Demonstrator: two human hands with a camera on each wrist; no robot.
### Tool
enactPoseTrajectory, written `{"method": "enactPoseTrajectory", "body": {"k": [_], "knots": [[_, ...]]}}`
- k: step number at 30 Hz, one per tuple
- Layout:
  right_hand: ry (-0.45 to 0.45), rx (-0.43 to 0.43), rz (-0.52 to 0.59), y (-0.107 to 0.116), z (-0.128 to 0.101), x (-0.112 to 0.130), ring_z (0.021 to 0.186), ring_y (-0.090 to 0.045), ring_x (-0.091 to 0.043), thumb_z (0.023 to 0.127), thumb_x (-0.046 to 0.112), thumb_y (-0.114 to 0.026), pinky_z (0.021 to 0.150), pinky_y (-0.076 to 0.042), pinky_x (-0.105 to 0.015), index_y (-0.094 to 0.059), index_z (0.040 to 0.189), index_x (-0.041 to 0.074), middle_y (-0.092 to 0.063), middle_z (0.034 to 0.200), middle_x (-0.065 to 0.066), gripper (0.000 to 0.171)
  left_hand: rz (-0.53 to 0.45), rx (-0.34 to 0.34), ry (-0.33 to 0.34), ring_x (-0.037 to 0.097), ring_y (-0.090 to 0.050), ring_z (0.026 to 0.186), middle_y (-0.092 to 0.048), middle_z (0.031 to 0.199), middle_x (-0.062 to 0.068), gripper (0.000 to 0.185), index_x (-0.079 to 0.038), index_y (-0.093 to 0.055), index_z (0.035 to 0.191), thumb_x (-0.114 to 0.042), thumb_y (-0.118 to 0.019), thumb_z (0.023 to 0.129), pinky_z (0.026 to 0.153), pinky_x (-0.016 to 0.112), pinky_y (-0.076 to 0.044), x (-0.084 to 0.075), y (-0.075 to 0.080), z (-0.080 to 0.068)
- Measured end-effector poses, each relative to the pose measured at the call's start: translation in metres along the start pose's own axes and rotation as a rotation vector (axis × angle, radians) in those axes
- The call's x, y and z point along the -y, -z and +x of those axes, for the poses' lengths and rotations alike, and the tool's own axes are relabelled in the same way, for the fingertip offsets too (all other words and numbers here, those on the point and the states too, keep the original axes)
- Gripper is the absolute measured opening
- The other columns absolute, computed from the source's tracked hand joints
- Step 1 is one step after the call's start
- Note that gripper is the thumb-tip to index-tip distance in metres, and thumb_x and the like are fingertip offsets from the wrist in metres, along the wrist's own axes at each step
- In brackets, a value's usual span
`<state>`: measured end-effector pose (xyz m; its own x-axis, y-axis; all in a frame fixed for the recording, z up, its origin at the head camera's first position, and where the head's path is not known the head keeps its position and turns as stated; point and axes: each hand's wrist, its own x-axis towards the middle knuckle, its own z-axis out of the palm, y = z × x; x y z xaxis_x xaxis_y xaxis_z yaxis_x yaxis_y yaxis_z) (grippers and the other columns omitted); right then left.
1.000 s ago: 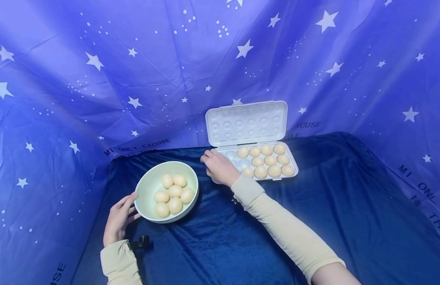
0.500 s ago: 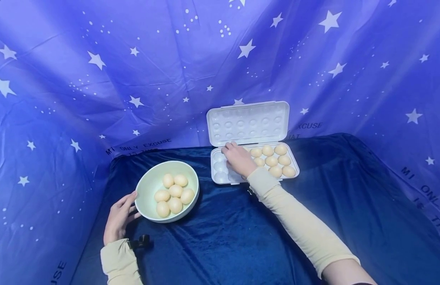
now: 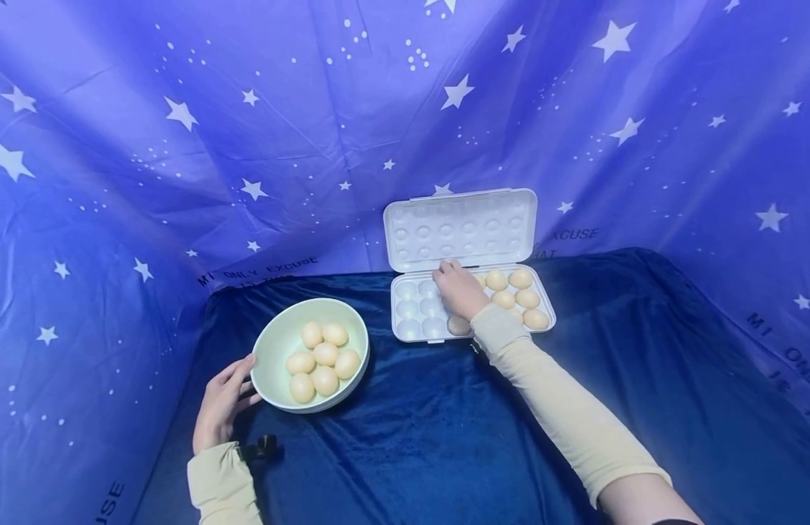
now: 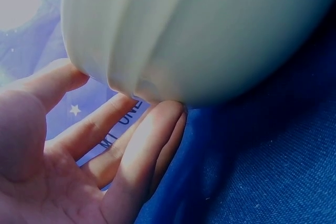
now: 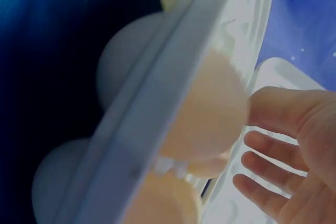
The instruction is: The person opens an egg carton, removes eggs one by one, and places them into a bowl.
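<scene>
Right hand [image 3: 460, 292] farther along egg tray [image 3: 411, 332]

bowl [image 3: 271, 348] left of egg tray [image 3: 411, 329]

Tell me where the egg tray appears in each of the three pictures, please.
Head: the egg tray sits right of centre, lid open, the right hand over it.
Left wrist: not in it; only the bowl and the left hand.
Right wrist: its rim runs diagonally through the middle.
Shared landmark: the dark blue cloth.
</scene>
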<state>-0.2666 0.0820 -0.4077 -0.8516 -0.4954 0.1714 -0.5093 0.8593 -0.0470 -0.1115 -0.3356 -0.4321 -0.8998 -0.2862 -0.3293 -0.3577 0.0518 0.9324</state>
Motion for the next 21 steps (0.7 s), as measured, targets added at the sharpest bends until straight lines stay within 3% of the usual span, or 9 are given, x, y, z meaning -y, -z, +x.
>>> {"method": "enactPoseTrajectory", "body": {"k": [4, 8, 21], "knots": [[-0.028, 0.025, 0.01, -0.008, 0.001, -0.009, 0.097, -0.054, -0.037, 0.081, -0.002, -0.066, 0.085, -0.053, -0.045, -0.066, 0.104, -0.004, -0.059, 0.105, -0.02, 0.023, 0.005, -0.001, -0.006, 0.0, -0.068, 0.083, -0.063, 0.098, -0.013, 0.069, 0.003, -0.047, 0.141, -0.048, -0.062, 0.096, 0.076, 0.026, -0.062, 0.0, 0.001, 0.001], [0.004, -0.014, -0.003, -0.013, 0.001, -0.014, 0.086, -0.054, -0.038, 0.077, 0.0, -0.07, 0.079, -0.051, -0.046, -0.066, 0.096, -0.002, -0.059, 0.099, -0.02, 0.019, 0.019, -0.011, -0.008, 0.0, -0.067, 0.083, -0.063, 0.101, -0.01, 0.07, 0.003, -0.047, 0.141, -0.049, -0.061, 0.096, 0.075, 0.025, -0.062, -0.001, 0.0, 0.0], [-0.051, 0.015, 0.121, -0.014, 0.001, -0.016, 0.092, -0.054, -0.038, 0.08, -0.009, -0.064, 0.082, -0.055, -0.046, -0.065, 0.105, -0.001, -0.055, 0.108, -0.021, 0.026, 0.014, -0.005, -0.026, 0.001, -0.068, 0.084, -0.063, 0.099, -0.01, 0.068, 0.003, -0.049, 0.139, -0.049, -0.061, 0.096, 0.076, 0.026, -0.062, -0.001, 0.0, 0.0]]}}
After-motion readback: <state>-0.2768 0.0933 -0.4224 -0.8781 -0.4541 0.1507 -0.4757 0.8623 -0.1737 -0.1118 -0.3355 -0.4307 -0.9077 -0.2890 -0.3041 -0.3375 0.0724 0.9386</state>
